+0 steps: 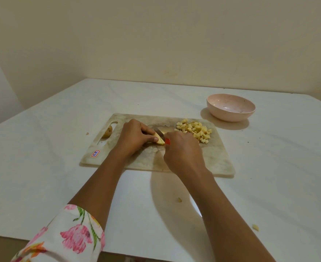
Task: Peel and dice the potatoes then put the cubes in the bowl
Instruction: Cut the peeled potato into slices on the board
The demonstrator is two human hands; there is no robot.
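Our left hand [135, 136] holds a peeled pale potato piece [160, 140] on the marbled cutting board [212, 157]; our right hand [182, 152] grips the red-handled knife [159, 132]. Yellow potato cubes [195, 130] lie heaped nearby, none yet in the round pink bowl [229, 116].

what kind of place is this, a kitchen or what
Probably a home kitchen or dining corner, not a commercial one: a worn cutting board lies on a white table against a plain wall, with diced potato and a pink bowl.
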